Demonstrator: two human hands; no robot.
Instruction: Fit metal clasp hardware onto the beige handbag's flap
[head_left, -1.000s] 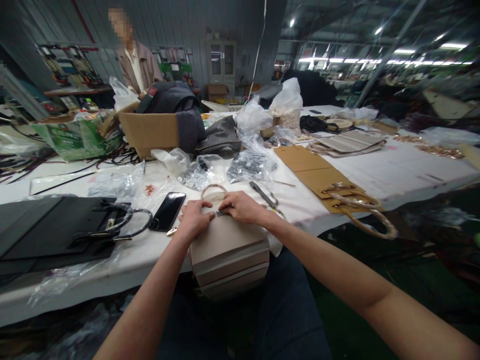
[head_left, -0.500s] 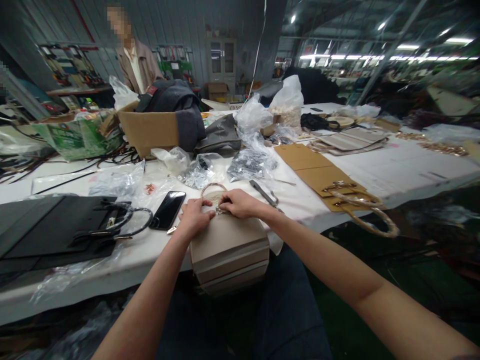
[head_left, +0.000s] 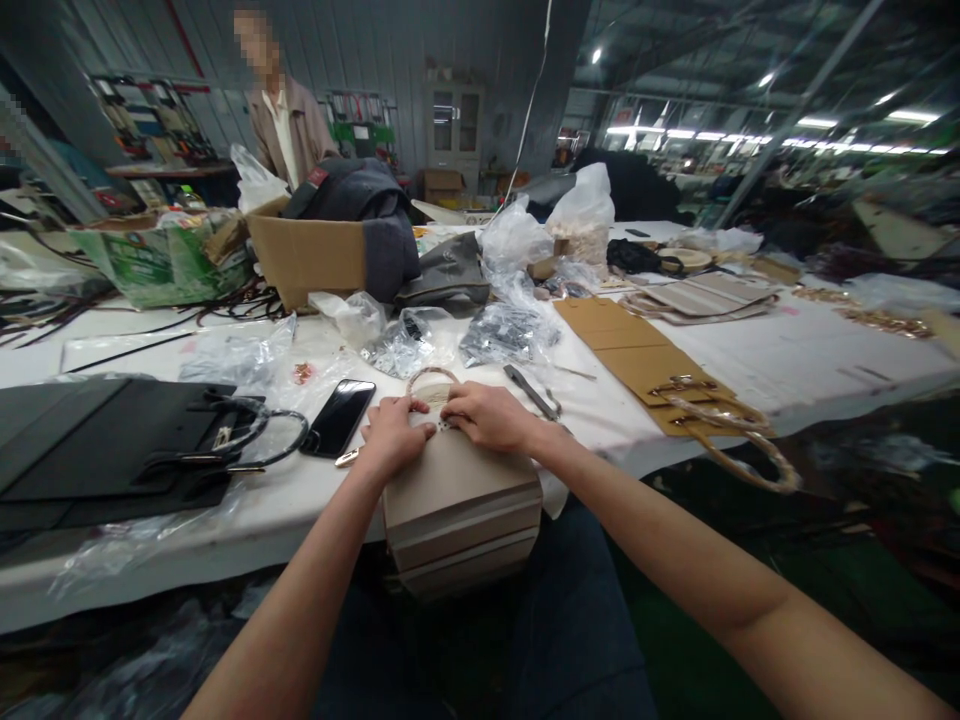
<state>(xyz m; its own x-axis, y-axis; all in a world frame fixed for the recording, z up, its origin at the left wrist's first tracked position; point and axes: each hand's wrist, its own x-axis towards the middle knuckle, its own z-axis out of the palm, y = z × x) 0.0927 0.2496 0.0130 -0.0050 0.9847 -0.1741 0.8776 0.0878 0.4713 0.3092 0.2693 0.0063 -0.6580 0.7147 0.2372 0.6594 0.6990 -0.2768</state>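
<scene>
A beige handbag lies over the table's near edge, its folded layers facing me and its round handle pointing away. My left hand grips the bag's left side near the handle, thumb on top and fingers bent. Close to its right, my right hand has its fingers pinched at a small metal fitting on the bag's face. The fingertips hide most of that fitting. A black phone is just left of my left hand, with a small gold metal piece beside it.
Black handbag at left; mustard handbag with wrapped handles at right. Grey strap tool lies beyond my right hand. Plastic bags of parts, a cardboard box and a green box stand farther back. A person stands behind.
The right hand has shifted slightly and its fingers now lie lower over the metal fitting. The left hand keeps its place on the bag. The whole view has tilted a little.
</scene>
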